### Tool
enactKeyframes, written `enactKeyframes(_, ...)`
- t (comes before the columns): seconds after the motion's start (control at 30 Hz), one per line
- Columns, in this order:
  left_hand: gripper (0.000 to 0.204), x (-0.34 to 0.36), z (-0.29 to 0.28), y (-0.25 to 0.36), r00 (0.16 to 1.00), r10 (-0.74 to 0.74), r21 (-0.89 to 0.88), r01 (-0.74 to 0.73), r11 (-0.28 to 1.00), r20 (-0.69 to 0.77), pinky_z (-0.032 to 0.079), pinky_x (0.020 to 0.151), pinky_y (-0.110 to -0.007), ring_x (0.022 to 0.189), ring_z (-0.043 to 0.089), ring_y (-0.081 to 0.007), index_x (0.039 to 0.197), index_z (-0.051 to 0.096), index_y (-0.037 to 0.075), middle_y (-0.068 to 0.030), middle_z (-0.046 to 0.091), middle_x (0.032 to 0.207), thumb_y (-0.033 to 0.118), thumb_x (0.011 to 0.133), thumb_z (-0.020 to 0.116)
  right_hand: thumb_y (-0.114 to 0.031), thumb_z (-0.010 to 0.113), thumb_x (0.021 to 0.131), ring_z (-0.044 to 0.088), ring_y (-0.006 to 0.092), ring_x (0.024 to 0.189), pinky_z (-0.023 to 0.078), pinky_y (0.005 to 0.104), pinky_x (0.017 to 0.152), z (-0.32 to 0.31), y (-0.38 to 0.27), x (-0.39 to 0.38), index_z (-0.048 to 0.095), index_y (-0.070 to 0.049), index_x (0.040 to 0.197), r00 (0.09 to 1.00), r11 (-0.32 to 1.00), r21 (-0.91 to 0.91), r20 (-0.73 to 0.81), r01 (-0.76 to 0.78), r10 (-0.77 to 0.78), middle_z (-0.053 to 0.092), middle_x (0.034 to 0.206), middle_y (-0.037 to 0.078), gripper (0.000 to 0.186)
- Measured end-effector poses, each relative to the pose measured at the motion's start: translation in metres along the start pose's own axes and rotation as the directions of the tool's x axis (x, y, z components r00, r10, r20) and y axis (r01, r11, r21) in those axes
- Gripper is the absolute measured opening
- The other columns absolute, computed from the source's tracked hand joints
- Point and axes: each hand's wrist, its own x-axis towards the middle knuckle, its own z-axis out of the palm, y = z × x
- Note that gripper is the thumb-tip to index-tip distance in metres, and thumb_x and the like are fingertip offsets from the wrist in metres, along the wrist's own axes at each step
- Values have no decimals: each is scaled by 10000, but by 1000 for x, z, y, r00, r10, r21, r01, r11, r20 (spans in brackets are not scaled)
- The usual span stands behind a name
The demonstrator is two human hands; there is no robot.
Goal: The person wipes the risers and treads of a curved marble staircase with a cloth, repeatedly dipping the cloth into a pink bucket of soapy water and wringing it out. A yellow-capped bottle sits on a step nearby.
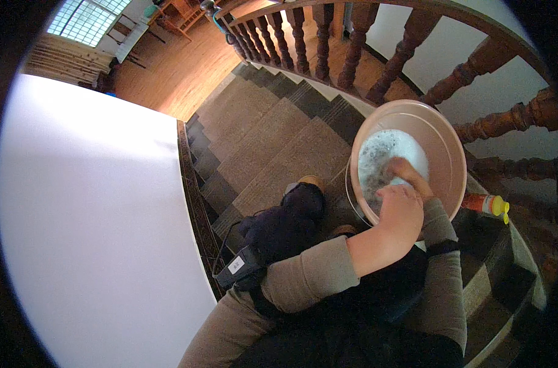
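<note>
A pale pink bucket [455, 153] holding foamy water [407, 147] stands on the stairs in front of me, at the right. My right hand [406, 169] reaches down into the foam, and its fingertips are hidden there. Across the right wrist, over the bucket's near rim, lies my left hand [404, 203] with its fingers curled; what they hold, if anything, is hidden. The sleeve [437, 221] on my right arm ends close to the wrist. Just outside the bucket is a bottle [480, 202] with a red body and a yellow cap, tilted sideways.
Grey-brown stairs [273, 153] curve down to a wooden floor [168, 73]. Dark wooden balusters [352, 49] and a handrail run behind the bucket. A white wall [101, 202] bounds the left side. My shoe [311, 181] is on a step left of the bucket.
</note>
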Motion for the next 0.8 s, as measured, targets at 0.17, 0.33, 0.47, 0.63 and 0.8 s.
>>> enactKeyframes(0.17,237,-3,11,6,991,72,28,-70,997,-112,455,631,-379,830,590,-281,969,599,23,-121,607,923,142,778,527,-30,613,806,557,194,1001,462,309,838,-40,-76,-42,468,-56,1243,995,862,506,-103,43,11,572,1097,83,461)
enactKeyframes(0.33,339,-5,4,10,988,48,-70,-38,997,147,447,762,-477,953,573,-336,1101,555,-17,-173,585,1050,158,813,509,-102,614,814,565,236,1010,443,339,867,-50,-82,-43,458,-137,1319,973,985,61,-179,161,-148,569,1134,165,530)
enactKeyframes(0.47,413,-4,-2,9,971,29,-89,-8,996,239,439,839,-522,1015,561,-370,1186,520,-53,-220,559,1137,158,832,497,-144,605,801,586,299,1011,479,398,830,-11,-17,-8,571,-87,1164,959,710,-690,-275,-141,-77,602,1102,178,369)
enactKeyframes(0.63,244,-12,9,5,998,39,111,-33,993,-58,444,637,-408,840,581,-276,983,593,10,-124,605,900,135,789,516,-189,574,811,604,311,966,499,422,796,43,50,13,627,-44,1031,979,370,-907,-170,-200,113,620,1075,151,268)
enactKeyframes(0.8,305,-7,20,8,998,22,99,-17,995,-58,450,657,-422,851,576,-290,1036,569,-28,-139,601,901,136,781,536,-214,566,817,602,286,948,498,401,787,30,25,9,646,-29,969,972,501,-845,-85,-187,220,622,1064,140,252)
